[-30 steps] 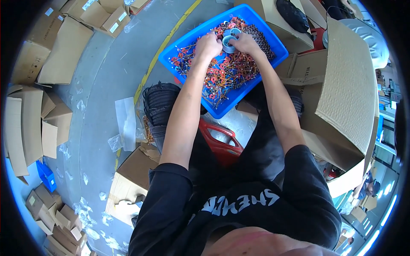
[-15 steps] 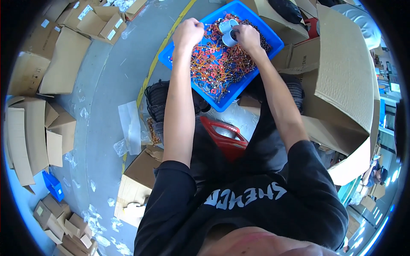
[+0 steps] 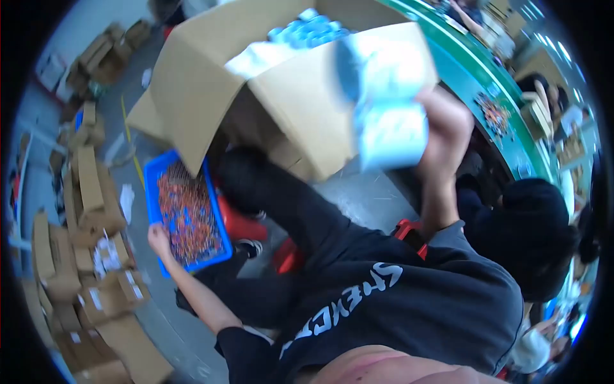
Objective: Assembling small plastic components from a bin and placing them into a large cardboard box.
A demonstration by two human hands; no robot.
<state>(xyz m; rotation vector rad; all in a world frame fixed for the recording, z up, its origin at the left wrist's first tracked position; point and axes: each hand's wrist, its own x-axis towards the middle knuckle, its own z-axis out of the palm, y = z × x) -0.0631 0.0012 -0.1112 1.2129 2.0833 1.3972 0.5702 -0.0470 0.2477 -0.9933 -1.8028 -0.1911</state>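
we see the left hand (image 3: pixel 155 234) resting on the near rim of the blue tray (image 3: pixel 151 185), fingers curled against the edge; whether it grips the rim or only steadies it we cannot tell. the tray sits on the floor, full of small mixed-colour pieces (image 3: pixel 185 217), mostly red, orange and blue.

the right hand (image 3: pixel 427 102) is raised high at the big open cardboard box (image 3: pixel 288 109), closed around a pale blue-white bundle (image 3: pixel 390 131) that is heavily blurred; we cannot make out its exact form. more pale blue packs (image 3: pixel 307 29) show inside the box top.

we judge the work mid-way: the tray is loaded, a bundle is in hand at the box, and many pieces in the tray look unsorted.

flat cardboard cartons (image 3: pixel 83 192) stack beside the tray on the floor. a green counter (image 3: pixel 511 121) runs at the upper right, where other people sit.
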